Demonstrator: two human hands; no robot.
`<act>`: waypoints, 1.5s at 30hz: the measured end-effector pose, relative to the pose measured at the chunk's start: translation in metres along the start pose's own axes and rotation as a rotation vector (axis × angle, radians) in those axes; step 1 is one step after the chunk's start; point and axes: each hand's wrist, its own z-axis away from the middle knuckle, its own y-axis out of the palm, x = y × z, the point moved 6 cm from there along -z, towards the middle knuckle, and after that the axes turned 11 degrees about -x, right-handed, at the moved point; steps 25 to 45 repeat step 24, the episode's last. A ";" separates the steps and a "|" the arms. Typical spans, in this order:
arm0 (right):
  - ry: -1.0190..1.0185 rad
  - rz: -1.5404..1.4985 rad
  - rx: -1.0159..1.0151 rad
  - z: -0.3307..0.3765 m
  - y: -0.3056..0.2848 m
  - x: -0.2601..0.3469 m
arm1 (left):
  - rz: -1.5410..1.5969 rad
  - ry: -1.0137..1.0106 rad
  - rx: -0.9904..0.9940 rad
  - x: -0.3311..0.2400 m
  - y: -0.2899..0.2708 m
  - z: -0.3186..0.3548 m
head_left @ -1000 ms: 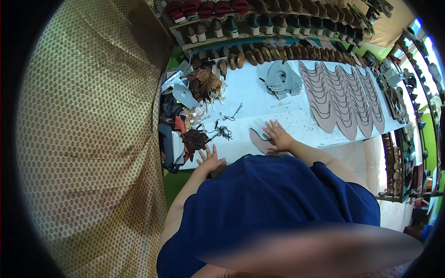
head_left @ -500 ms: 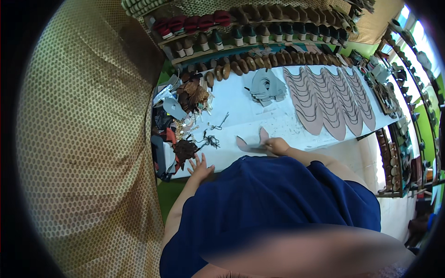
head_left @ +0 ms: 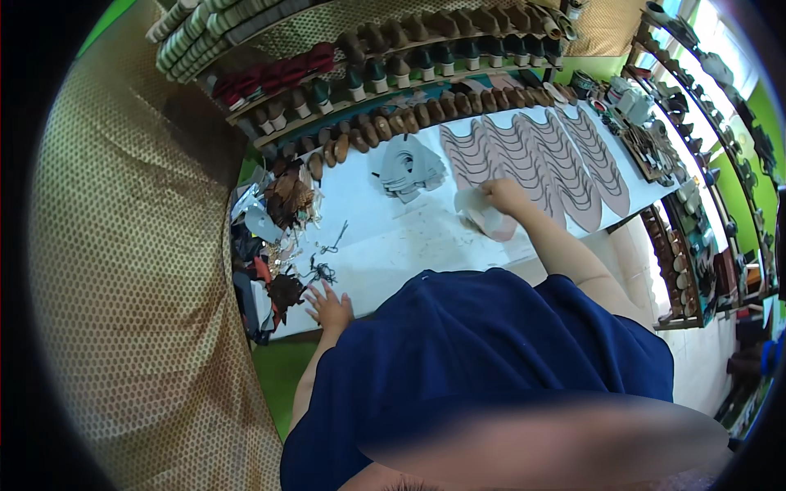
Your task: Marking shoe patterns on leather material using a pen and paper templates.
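Observation:
My right hand (head_left: pixel 506 196) is closed on a pale grey, curved shoe-upper piece (head_left: pixel 475 204), holding it over the lower end of the leftmost row of mauve pieces. The held piece is smeared by motion. Four overlapping rows of these mauve, dark-edged pieces (head_left: pixel 547 184) lie fanned out on the right of the white table (head_left: pixel 385 258). To their left is a stack of grey curved cut-outs (head_left: pixel 409 168). My left hand (head_left: pixel 329 308) rests at the table's near left edge with spread fingers, holding nothing, close to a dark brown scrap (head_left: pixel 286 295) and black strings (head_left: pixel 322 270).
Scraps and trimmings (head_left: pixel 286 196) heap along the table's left end. Brown shoe lasts (head_left: pixel 401 123) line its back edge, below shelves of shoes (head_left: pixel 377 74). Tools (head_left: pixel 651 147) crowd the far right end, beside a shoe rack (head_left: pixel 696 123). A patterned gold curtain (head_left: pixel 147 245) hangs at left.
My right hand has carried the curved piece from the table's near edge up and right to the mauve rows. My left hand stays at the near left edge. The view has shifted rightward.

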 end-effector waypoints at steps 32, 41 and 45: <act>-0.598 0.139 0.200 0.109 0.085 -0.116 | -0.022 -0.036 0.534 -0.114 0.052 0.022; -0.598 0.139 0.200 0.109 0.085 -0.116 | -0.022 -0.036 0.534 -0.114 0.052 0.022; -0.598 0.139 0.200 0.109 0.085 -0.116 | -0.022 -0.036 0.534 -0.114 0.052 0.022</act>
